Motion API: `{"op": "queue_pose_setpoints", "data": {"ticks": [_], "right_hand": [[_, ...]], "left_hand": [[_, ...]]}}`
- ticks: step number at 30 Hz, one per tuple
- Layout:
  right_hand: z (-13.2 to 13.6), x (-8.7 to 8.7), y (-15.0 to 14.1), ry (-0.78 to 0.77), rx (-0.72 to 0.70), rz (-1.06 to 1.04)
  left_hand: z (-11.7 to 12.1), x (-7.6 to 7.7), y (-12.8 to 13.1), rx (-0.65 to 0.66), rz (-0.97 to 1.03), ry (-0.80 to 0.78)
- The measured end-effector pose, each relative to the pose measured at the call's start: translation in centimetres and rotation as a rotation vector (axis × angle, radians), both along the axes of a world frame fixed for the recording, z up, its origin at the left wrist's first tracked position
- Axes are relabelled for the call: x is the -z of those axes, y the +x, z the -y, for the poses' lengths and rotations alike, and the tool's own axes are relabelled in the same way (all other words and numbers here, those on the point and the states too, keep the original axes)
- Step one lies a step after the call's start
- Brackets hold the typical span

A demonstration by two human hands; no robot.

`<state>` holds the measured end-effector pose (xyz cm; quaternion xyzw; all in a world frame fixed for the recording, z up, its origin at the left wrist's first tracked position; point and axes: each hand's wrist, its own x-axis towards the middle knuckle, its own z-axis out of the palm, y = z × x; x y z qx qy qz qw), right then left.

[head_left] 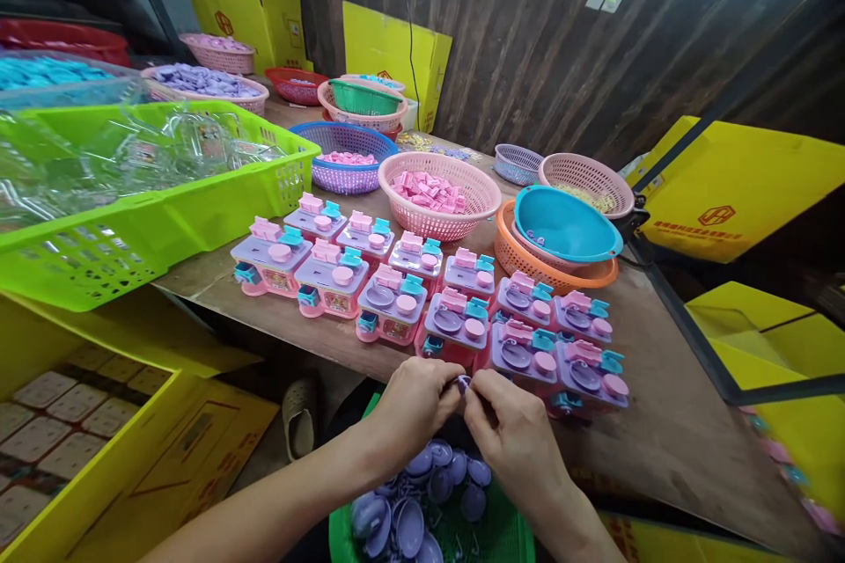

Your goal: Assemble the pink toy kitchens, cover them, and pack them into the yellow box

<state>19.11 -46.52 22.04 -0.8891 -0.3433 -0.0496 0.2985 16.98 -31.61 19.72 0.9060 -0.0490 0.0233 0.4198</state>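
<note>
My left hand [422, 391] and my right hand [511, 413] meet fingertip to fingertip. Both pinch a small purple plastic piece [463, 383]; the fingers cover most of it, so its kind cannot be made out. Below them a green basket [498, 537] holds a heap of purple toy pans [410, 528]. Just beyond the hands, on the table [660, 449], stand rows of small toy kitchen units [393, 308] with purple tops and pink and blue fittings. Some tops carry a purple pan [516, 355]; several at the left and back carry none.
A pink basket of pink parts [439, 229] and a blue bowl on an orange basket [568, 224] stand behind the units. At left are a lime-green crate [99, 251] of clear plastic packaging and an open yellow carton [158, 422]. A dark metal bar [693, 334] runs along the right.
</note>
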Motion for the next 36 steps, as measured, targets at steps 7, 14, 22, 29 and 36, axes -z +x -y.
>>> {"op": "queue_pose_setpoints", "data": {"ticks": [7,14,22,29,36], "right_hand": [[0.0,0.2,0.0,-0.002,-0.001,-0.018],[-0.1,0.3,0.1,-0.031,-0.007,-0.022],[-0.3,0.1,0.2,-0.125,-0.041,-0.028],[-0.6,0.2,0.4,-0.185,-0.099,-0.053],[-0.9,0.4,0.9,-0.146,-0.075,-0.052]], "left_hand": [[-0.2,-0.4,-0.1,0.022,0.002,-0.047],[-0.1,0.1,-0.1,0.005,0.013,0.006],[-0.1,0.3,-0.2,0.023,-0.010,0.303],[0.6,-0.3,-1.0,0.008,-0.049,0.427],[-0.5,0.0,-0.1,0.004,-0.036,0.259]]}}
